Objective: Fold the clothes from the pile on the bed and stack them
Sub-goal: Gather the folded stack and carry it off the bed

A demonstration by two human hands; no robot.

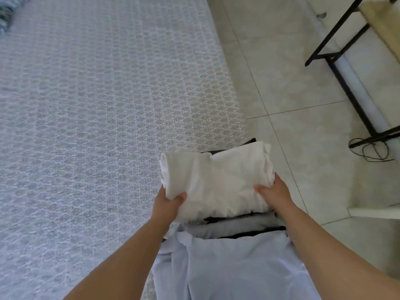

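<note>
A folded white garment (216, 178) lies on top of a stack of folded clothes (242, 226) at the bed's near right corner; dark and grey layers show beneath it. My left hand (168, 204) grips the garment's near left corner, thumb on top. My right hand (275, 193) holds its right side, thumb on top and fingers tucked under the edge. The bed (97, 105) is covered with a pale patterned spread. A bit of blue-grey fabric (6, 16) shows at the far left top corner, mostly cut off.
Pale tiled floor (281, 72) runs along the bed's right side. A black metal-framed table (346, 83) stands at the right, with a black cable (372, 150) coiled on the floor by its foot. My pale blue clothing (227, 267) fills the bottom centre.
</note>
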